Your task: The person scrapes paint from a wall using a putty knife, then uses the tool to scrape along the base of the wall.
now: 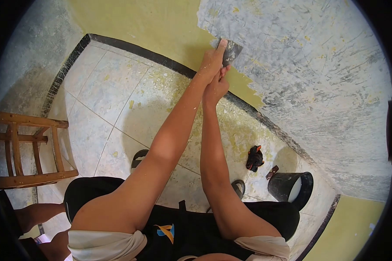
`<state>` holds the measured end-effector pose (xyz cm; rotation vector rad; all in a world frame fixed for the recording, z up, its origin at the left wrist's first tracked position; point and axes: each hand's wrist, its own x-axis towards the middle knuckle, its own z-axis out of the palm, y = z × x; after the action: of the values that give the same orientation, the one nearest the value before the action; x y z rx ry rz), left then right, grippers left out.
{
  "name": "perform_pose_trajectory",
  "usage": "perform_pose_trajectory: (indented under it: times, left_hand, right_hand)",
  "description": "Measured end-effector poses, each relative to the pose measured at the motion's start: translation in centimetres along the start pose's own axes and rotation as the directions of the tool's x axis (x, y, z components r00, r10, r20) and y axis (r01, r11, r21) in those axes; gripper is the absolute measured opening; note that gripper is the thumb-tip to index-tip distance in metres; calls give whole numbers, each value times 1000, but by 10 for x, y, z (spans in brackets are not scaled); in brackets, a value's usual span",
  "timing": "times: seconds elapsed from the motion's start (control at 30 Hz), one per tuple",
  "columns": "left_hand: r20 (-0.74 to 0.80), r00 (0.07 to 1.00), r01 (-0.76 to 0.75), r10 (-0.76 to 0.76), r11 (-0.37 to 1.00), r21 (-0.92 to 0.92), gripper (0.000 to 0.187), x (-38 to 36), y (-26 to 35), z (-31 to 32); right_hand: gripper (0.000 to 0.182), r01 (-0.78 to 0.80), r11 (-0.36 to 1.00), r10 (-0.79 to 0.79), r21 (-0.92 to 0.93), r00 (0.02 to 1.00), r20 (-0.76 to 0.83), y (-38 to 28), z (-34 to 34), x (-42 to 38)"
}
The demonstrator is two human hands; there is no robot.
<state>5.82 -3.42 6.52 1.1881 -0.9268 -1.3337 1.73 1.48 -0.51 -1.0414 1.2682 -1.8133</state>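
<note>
The scraper [233, 53] lay flat-looking against the far wall, just right of the left hand [212, 61], its blade flaring rightward from the grip along its long axis. The left hand was the nearer to the blade, its grip closed with the thumb pressed along the metal; the right hand [216, 90] curled just on the near side, though what its fingers enclosed could not be told. The blade, dull grey with pale smears, sat where smooth yellow-green paint [161, 26] met scuffed, chalky grey plaster [309, 82] in a ragged edge. Brittle flakes [131, 104] littered the glossy tiled floor [93, 119]. To the near right stood a round black bucket [284, 186] beside a crumpled black-and-orange bundle [254, 159]; at left, a slatted wooden frame [35, 179].
</note>
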Motion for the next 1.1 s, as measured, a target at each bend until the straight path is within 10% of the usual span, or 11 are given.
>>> perform_pose_trajectory:
  times: [0.13, 0.43, 0.77, 1.1]
  left_hand:
    - [-14, 1000, -15, 15, 1000, -16, 73, -2, 8, 1]
    - [-21, 996, 84, -84, 996, 22, 73, -8, -23, 5]
    - [-67, 995, -68, 78, 987, 145, 74, -7, -11, 2]
    - [0, 996, 91, -94, 968, -234, 49, -20, -76, -3]
  right_hand:
    - [25, 115, 993, -115, 17, 993, -24, -3, 7, 1]
    - [33, -141, 989, 143, 54, 989, -42, 6, -15, -20]
    - [32, 113, 992, -107, 48, 987, -118, 19, 2, -9]
    - [51, -157, 961, 124, -227, 980, -154, 57, -35, -44]
